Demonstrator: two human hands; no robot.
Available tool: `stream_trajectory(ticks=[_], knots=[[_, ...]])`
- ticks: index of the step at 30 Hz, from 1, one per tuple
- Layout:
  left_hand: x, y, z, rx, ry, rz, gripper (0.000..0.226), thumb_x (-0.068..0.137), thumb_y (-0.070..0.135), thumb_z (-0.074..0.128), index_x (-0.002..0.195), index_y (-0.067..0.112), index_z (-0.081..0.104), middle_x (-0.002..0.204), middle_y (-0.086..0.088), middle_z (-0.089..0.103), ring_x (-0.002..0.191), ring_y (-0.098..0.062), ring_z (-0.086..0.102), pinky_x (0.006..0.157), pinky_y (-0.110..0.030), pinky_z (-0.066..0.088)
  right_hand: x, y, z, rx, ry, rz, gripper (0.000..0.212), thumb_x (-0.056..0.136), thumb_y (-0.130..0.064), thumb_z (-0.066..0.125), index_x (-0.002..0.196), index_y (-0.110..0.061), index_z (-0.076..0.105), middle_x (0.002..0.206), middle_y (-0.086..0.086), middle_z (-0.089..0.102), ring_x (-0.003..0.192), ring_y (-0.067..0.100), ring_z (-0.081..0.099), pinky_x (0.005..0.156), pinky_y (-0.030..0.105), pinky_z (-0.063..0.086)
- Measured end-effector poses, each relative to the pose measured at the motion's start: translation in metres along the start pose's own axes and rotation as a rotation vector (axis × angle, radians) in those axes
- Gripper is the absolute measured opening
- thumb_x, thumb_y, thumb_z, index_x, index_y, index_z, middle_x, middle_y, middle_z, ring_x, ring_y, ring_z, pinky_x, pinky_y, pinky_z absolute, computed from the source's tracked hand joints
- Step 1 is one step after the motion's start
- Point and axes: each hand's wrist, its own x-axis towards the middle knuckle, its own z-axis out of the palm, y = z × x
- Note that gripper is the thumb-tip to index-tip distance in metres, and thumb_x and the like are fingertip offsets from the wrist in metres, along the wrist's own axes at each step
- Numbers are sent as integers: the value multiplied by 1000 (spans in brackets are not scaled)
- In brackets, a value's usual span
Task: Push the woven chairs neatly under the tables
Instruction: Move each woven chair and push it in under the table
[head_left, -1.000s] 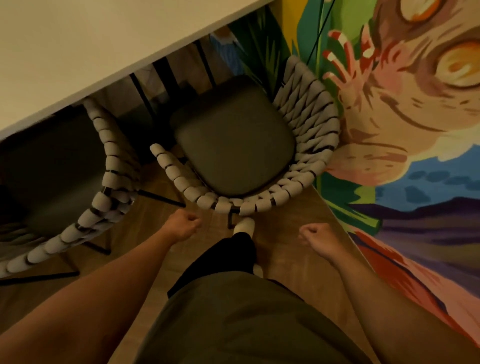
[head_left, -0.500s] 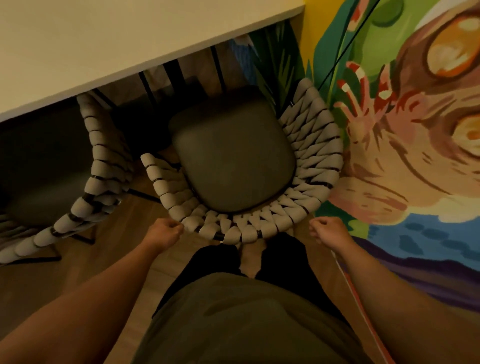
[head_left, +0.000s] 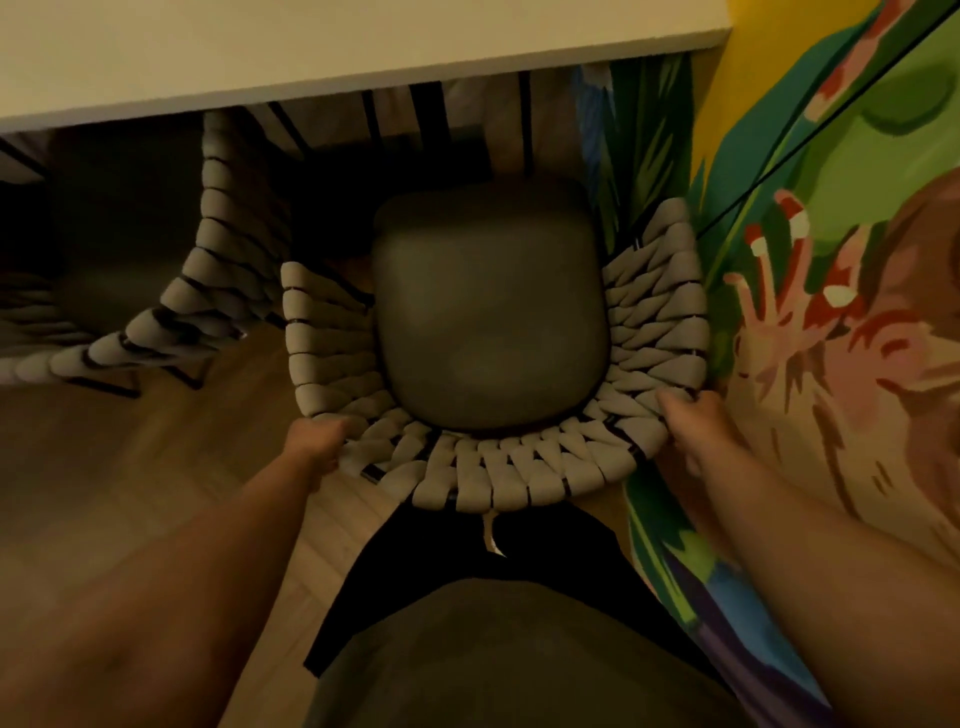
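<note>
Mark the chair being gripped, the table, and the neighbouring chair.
gripped chair (head_left: 498, 483), head view, rear woven rim.
table (head_left: 363, 41), head view, pale top.
neighbouring chair (head_left: 218, 239), head view, woven side rim.

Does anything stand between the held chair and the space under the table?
Nothing visible lies ahead of the woven chair. Dark bars show under the table, too dim to judge. The neighbouring chair is close on its left, the painted wall on its right.

Dim, warm indoor light from above leaves the tabletop (head_left: 311, 47) brightest and the space beneath it in deep shadow, the woven chair (head_left: 519, 467) evenly lit without glare; wide-angle distortion stretches the frame edges, and the forearms (head_left: 156, 597) at the bottom are softly blurred.
</note>
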Motion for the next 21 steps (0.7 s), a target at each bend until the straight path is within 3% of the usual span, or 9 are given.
stream_trajectory(ticks=[3, 6, 10, 16, 21], knots=[[12, 4, 5, -67, 81, 25, 40, 90, 21, 69, 123, 2, 56, 97, -13, 59, 83, -29, 59, 73, -39, 51, 23, -19, -2, 7, 42, -27, 72, 91, -37, 67, 147, -3, 37, 144, 17, 49, 127, 37, 52, 90, 37, 47], [31, 10, 6, -98, 193, -5, 55, 87, 31, 73, 130, 4, 51, 111, -13, 59, 92, -29, 62, 84, -44, 57, 44, -33, 4, 26, 90, -41, 79, 81, -43, 75, 145, -11, 42, 142, 15, 53, 123, 36, 56, 99, 45, 51], [59, 13, 2, -169, 261, 9, 73, 76, 36, 83, 136, 13, 49, 121, -13, 61, 101, -34, 65, 83, -51, 59, 65, -36, 13, 48, 163, -10, 68, 79, -37, 79, 134, -7, 52, 134, 15, 59, 118, 35, 59, 99, 45, 51], [62, 24, 14, -97, 477, 143, 51, 82, 34, 79, 125, 12, 62, 114, -9, 66, 105, -28, 64, 92, -46, 55, 76, -40, 20, -1, 273, -75, 31, 89, -18, 70, 113, 1, 64, 120, 20, 66, 112, 36, 62, 92, 37, 47], [64, 40, 8, -163, 499, 198, 41, 84, 30, 76, 120, 13, 66, 105, -8, 69, 95, -24, 67, 87, -42, 57, 70, -52, 25, -13, 324, -109, 14, 87, -12, 66, 99, -7, 63, 104, 20, 67, 102, 35, 64, 95, 49, 53]])
